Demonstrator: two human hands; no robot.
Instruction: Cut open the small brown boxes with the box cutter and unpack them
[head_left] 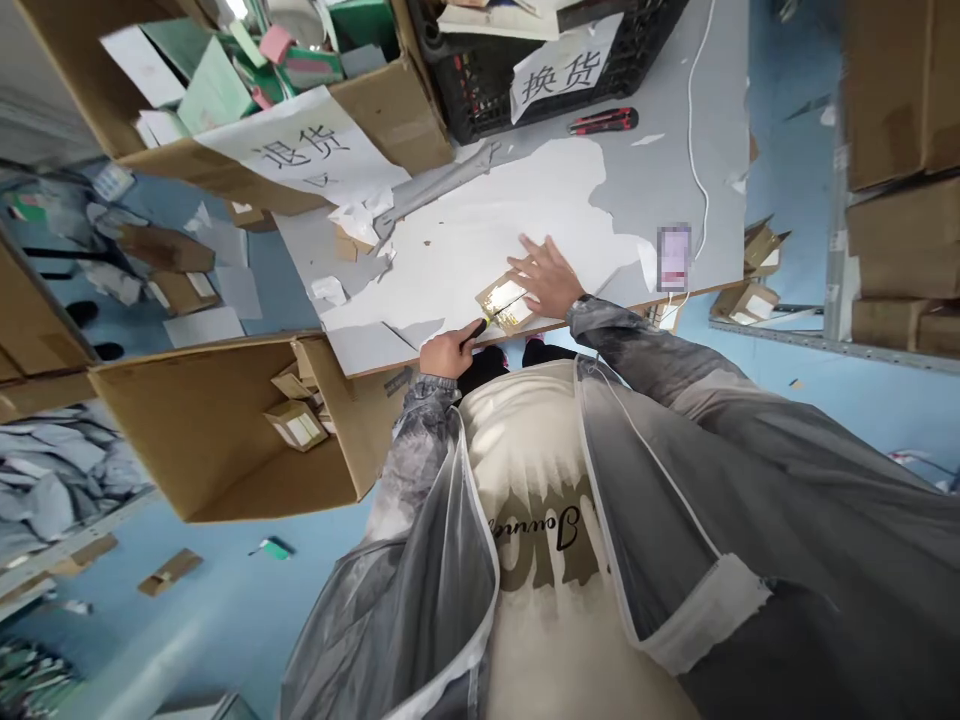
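A small cardboard box (500, 299) with a pale, shiny label lies near the table's front edge. My right hand (551, 278) is spread flat, its fingers apart, resting on the box's right end and the table beside it. My left hand (447, 352), to the left of the box, is closed around the black-and-yellow handle of a knife (481, 327). Its thin blade reaches right across the top of the box toward my right fingers. How deep the tip goes, if at all, I cannot tell.
Behind stand a carton (390, 95) of packages and a black crate (480, 105), both with paper signs. A red-and-black cutter (604, 121), a phone (673, 258) and a white cable (691, 110) lie rightward. An open carton (225, 430) holding small boxes stands at left.
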